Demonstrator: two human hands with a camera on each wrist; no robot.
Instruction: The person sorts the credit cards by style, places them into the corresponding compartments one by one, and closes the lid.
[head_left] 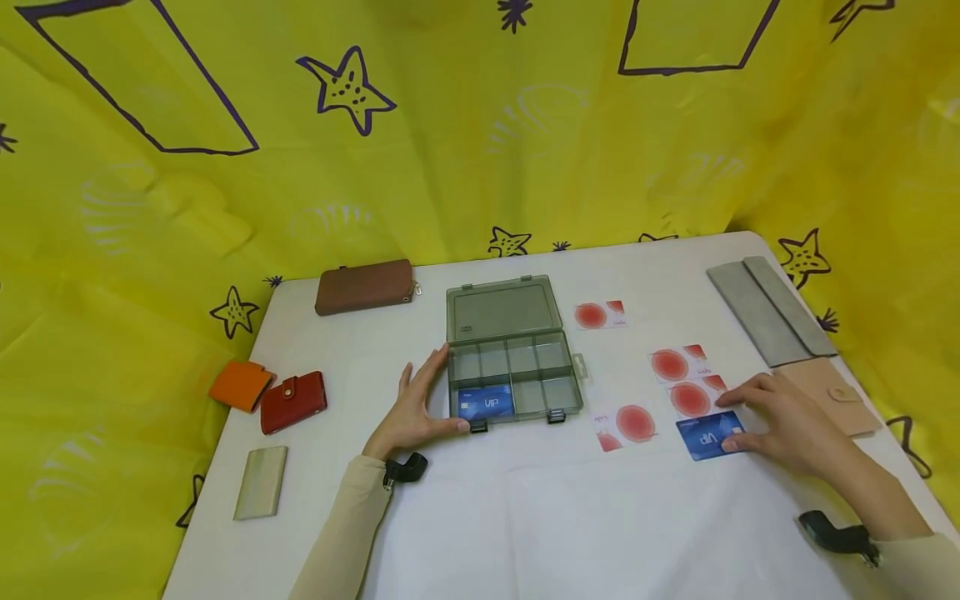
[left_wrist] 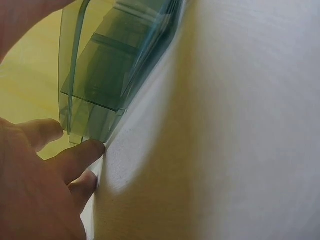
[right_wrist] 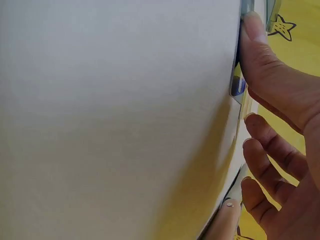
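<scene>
- Behind and at both sides of the frame, a yellow curtain [head_left: 420,183], with stars and pale shells on it.
- Below it, down to the bottom edge, a white tabletop [head_left: 585,517].
- In the left part, a brown wallet [head_left: 365,287], an orange wallet [head_left: 240,386] close beside a red wallet [head_left: 294,402], and lower, a pale case [head_left: 260,483].
- At the right, a grey wallet [head_left: 757,304], and just below, a beige wallet [head_left: 832,392].
- Right of centre, four red-and-white cards [head_left: 635,423], lying flat.
- At the centre, a grey-green box [head_left: 502,310], lid opened back; in its lower-left compartment, a VIP card [head_left: 485,402].
- At the left side of this box, the left hand [head_left: 411,418], thumb and fingers spread wide, touching the edge.
- Right of centre, low, the right hand [head_left: 787,421], narrow, pinching a blue card [head_left: 705,437] by opposite edges; impossible to tell if lifted.
</scene>
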